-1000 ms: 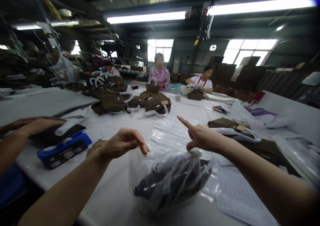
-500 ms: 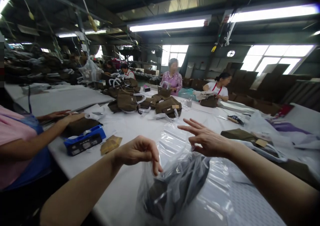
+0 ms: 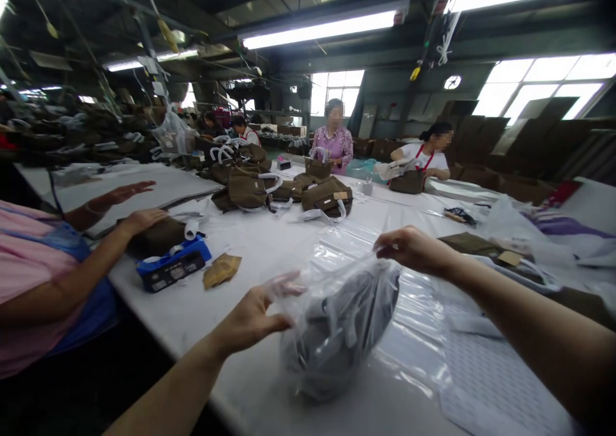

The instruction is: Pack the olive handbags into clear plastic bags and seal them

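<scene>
A dark handbag stands inside a clear plastic bag near the table's front edge. My right hand pinches the upper right rim of the plastic, its fingertips closed on it. At the upper left of the plastic is my left hand, thumb and fingers apart, with plastic film over the fingers. Flat clear plastic sheets lie beneath and to the right of the bagged handbag.
A person's hands rest by a brown bag at left, near a blue tape dispenser and brown paper. Brown handbags stand at the back. More brown fabric lies at right. People work across the table.
My right hand has closed on the plastic rim. My left hand has moved left and down, opening its fingers inside the film. The plastic bag's top is raised and spread wider.
</scene>
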Available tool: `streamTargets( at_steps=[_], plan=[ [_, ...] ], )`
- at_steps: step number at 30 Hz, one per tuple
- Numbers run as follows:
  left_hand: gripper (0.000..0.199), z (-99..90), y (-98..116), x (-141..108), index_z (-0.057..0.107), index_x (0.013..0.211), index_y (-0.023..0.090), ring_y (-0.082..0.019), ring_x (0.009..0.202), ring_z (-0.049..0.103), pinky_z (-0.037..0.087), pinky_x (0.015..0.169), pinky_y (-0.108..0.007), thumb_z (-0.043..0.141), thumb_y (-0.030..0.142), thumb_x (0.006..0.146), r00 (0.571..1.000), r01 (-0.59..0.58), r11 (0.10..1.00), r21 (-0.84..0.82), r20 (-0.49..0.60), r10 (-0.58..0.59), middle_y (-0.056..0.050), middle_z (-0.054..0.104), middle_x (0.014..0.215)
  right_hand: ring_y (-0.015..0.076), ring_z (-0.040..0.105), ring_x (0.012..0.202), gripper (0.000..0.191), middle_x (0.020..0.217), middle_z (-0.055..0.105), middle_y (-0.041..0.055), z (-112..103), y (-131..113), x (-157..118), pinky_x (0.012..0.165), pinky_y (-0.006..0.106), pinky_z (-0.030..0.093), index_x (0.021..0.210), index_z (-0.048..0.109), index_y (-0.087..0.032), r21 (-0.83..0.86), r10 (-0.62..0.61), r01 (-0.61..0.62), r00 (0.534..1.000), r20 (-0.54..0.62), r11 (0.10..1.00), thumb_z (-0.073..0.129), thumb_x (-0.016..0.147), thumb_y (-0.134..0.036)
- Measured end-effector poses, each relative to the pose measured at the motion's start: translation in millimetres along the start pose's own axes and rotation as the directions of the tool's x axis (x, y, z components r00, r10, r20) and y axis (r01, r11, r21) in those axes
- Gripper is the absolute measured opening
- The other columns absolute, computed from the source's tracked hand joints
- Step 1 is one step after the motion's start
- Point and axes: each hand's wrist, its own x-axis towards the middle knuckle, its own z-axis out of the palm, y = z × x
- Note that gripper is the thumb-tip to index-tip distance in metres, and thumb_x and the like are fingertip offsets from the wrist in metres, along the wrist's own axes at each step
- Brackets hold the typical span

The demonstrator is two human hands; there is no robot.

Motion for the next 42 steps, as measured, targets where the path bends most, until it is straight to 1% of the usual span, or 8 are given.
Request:
streamTargets(
  at_steps=[7, 13, 17, 23, 28, 33, 36, 42],
  plan=[
    [0.023, 9.0, -5, 94, 0.064, 0.087, 0.012, -0.018, 0.084, 0.064, 0.048, 0.086, -0.038, 0.054, 0.033, 0.085, 0.922, -0.076, 0.941, -0.331, -0.382, -0.06, -0.009, 0.07, 0.089, 0.018, 0.062, 0.068, 0.013, 0.072, 0.067, 0.0058, -29, 33, 31, 0.066, 0.03, 0.047, 0.081, 0.067, -0.016, -0.189, 0.029, -0.083, 0.962, -0.27, 0.979, 0.055, 0.079, -0.018],
    [0.027, -13.2, 35, 124, 0.06, 0.08, 0.014, -0.017, 0.079, 0.064, 0.047, 0.084, -0.035, 0.056, 0.041, 0.083, 0.961, -0.246, 0.943, -0.225, -0.185, 0.207, -0.006, 0.069, 0.08, 0.0196, 0.062, 0.074, 0.021, 0.082, 0.066, 0.0085, -42, 14, -33, 0.067, 0.031, 0.046, 0.093, 0.066, -0.017, -0.431, -0.179, -0.085, 0.826, -0.534, 0.898, 0.046, 0.089, -0.024],
    [0.033, -16.0, 3, 71, 0.064, 0.082, 0.015, -0.017, 0.078, 0.062, 0.046, 0.081, -0.031, 0.052, 0.045, 0.085, 0.988, -0.066, 0.99, 0.123, 0.151, 0.047, -0.006, 0.069, 0.082, 0.0154, 0.06, 0.071, 0.025, 0.082, 0.066, 0.0047, 49, -17, -119, 0.064, 0.027, 0.047, 0.095, 0.061, -0.018, -0.454, -0.31, 0.103, 0.858, -0.409, 0.885, 0.038, 0.089, -0.009],
    [0.049, 8.0, -111, 0, 0.065, 0.08, 0.013, -0.018, 0.081, 0.063, 0.046, 0.082, -0.03, 0.037, 0.053, 0.089, 0.858, 0.206, 0.929, 0.309, 0.399, -0.323, -0.007, 0.069, 0.082, 0.0153, 0.061, 0.065, 0.034, 0.075, 0.065, 0.0002, 244, -46, -193, 0.061, 0.024, 0.044, 0.084, 0.061, -0.019, -0.111, 0.099, -0.101, 0.995, -0.021, 0.989, 0.039, 0.076, 0.005],
    [0.04, 7.8, -98, -34, 0.063, 0.105, 0.016, -0.022, 0.103, 0.059, 0.043, 0.093, -0.033, 0.046, 0.048, 0.087, 0.795, 0.231, 0.891, 0.391, 0.452, -0.404, -0.009, 0.065, 0.11, 0.0159, 0.063, 0.065, 0.03, 0.07, 0.065, -0.0008, 296, -69, -212, 0.054, 0.022, 0.035, 0.073, 0.061, -0.019, 0.041, 0.274, -0.299, 0.916, 0.292, 0.954, 0.044, 0.073, 0.006],
    [0.042, 94.9, -40, -21, 0.044, 0.131, 0.025, -0.021, 0.133, 0.031, 0.02, 0.112, -0.04, 0.035, 0.042, 0.093, 0.847, -0.379, 0.744, 0.549, 0.53, 0.041, -0.004, 0.039, 0.142, 0.0172, 0.064, 0.062, 0.018, 0.068, 0.067, 0.001, 307, -80, -214, 0.049, 0.022, 0.034, 0.072, 0.063, -0.018, 0.012, 0.244, -0.255, 0.935, 0.258, 0.967, 0.054, 0.072, -0.002],
    [0.063, 168.9, -75, -2, 0.029, 0.14, 0.024, -0.026, 0.137, 0.018, 0.003, 0.113, -0.05, 0.037, 0.057, 0.087, 0.709, -0.691, 0.391, 0.607, 0.674, 0.208, -0.005, 0.03, 0.146, 0.0177, 0.063, 0.058, 0.014, 0.069, 0.067, 0.0029, 329, -87, -218, 0.049, 0.021, 0.04, 0.073, 0.065, -0.016, -0.026, 0.216, -0.216, 0.948, 0.232, 0.976, 0.056, 0.073, -0.005],
    [0.062, 207.7, -169, 25, 0.022, 0.141, 0.024, -0.022, 0.139, 0.011, 0.008, 0.112, -0.049, 0.035, 0.054, 0.089, 0.731, -0.683, 0.09, 0.725, 0.678, 0.084, -0.001, 0.021, 0.15, 0.0169, 0.064, 0.089, 0.029, 0.108, 0.065, 0.0006, 327, -94, -262, 0.071, 0.016, 0.052, 0.105, 0.065, -0.027, 0.079, 0.05, -0.057, 0.995, 0.082, 0.995, 0.063, 0.076, -0.022]
  ],
)
